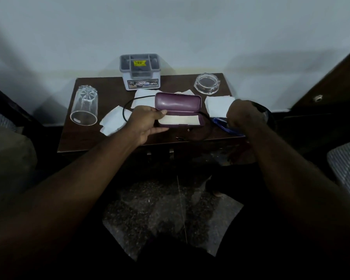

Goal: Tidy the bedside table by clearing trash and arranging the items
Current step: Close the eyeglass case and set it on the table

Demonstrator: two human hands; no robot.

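Note:
A purple glasses case (pixel 178 103) lies open in the middle of the dark wooden bedside table (pixel 101 85), its pale lining showing. My left hand (pixel 144 122) grips the case at its left end. My right hand (pixel 243 116) is closed around blue-framed glasses (pixel 225 126) at the table's right front edge. Crumpled white tissues lie around the case: one at the left (pixel 113 122), one behind it (pixel 144 97), one at the right (pixel 217 106). A black cable (pixel 127 107) loops across the table under the case.
A clear drinking glass (pixel 85 106) lies on its side at the table's left. A grey lidded organiser box (pixel 140 71) stands at the back centre. A clear glass lid or dish (pixel 207 83) sits at the back right. The white wall is right behind.

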